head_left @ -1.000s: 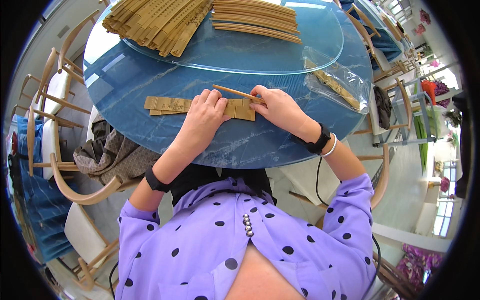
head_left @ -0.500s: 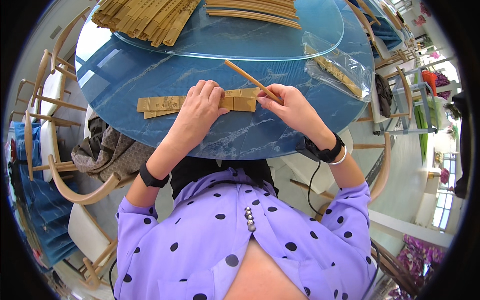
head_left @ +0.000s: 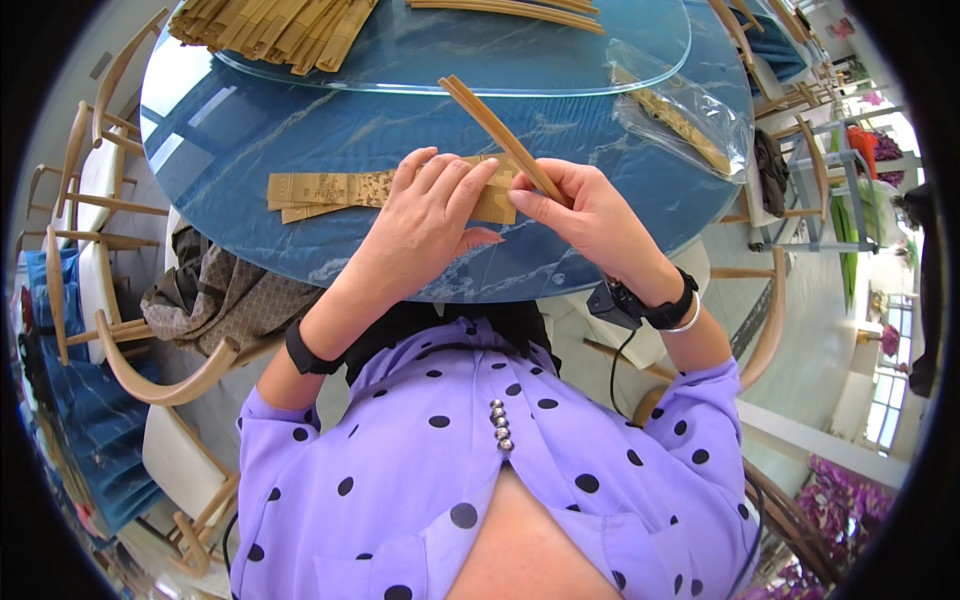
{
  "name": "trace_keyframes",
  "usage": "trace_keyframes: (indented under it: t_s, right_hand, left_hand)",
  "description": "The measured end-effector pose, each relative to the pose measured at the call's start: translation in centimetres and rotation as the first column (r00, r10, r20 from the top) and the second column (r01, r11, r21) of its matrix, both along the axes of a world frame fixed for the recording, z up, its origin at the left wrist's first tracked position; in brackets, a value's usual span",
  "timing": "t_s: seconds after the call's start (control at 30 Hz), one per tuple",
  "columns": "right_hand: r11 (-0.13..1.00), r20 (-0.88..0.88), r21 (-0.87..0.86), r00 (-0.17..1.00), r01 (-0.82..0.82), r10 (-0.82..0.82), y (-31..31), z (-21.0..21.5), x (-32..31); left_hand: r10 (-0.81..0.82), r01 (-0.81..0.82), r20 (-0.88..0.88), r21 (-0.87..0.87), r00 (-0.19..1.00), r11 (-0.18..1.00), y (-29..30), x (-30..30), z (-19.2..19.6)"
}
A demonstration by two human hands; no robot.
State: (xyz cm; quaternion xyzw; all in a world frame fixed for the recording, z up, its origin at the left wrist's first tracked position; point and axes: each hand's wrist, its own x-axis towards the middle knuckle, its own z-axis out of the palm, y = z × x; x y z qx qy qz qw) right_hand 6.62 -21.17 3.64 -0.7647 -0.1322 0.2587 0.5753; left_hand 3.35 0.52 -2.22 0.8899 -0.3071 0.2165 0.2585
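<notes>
Two brown paper chopstick sleeves lie crossed on the blue table in front of me, with dark print on them. Over their right half rests my left hand, fingers stretched and close together, thumb apart; part of the sleeves is hidden under it. In my right hand, a pair of wooden chopsticks is pinched between thumb and fingers, slanting up and to the left. Their lower ends are hidden in the hand, close beside the sleeves' right ends.
A large pile of brown paper sleeves lies at the far left on the glass turntable. More chopsticks lie beside it. A clear plastic bag with a sleeve inside sits at right. Chairs surround the table.
Two chopsticks now show in my right hand, where one was visible, and they stand higher. My left hand has shifted right along the sleeves, its fingers straighter. The view has tilted slightly.
</notes>
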Motion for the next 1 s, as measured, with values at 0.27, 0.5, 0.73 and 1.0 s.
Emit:
trace_keyframes:
  t_s: [0.27, 0.5, 0.73, 1.0]
  right_hand:
    - [0.989, -0.118, 0.144, 0.993, 0.034, -0.017, -0.9, 0.1, -1.8]
    - [0.973, -0.269, 0.231, 0.961, -0.003, 0.067, -1.0, 0.2, -1.8]
    - [0.992, -0.193, 0.121, 0.980, -0.021, 0.044, -1.1, -0.4, -2.0]
    - [0.999, -0.042, 0.046, 0.999, 0.005, -0.003, -0.5, -0.9, -2.3]
  left_hand:
    - [-0.100, 0.100, -0.009, -0.024, 0.995, 0.995, 0.1, -0.8, 0.9]
    - [-0.142, 0.142, 0.031, -0.001, 0.989, 0.990, -0.4, -1.1, 0.9]
    - [-0.140, 0.139, 0.031, 0.038, 0.990, 0.990, -0.9, -1.4, 0.6]
    - [-0.139, 0.140, -0.026, 0.087, 0.990, 0.986, -1.2, -1.7, 0.3]
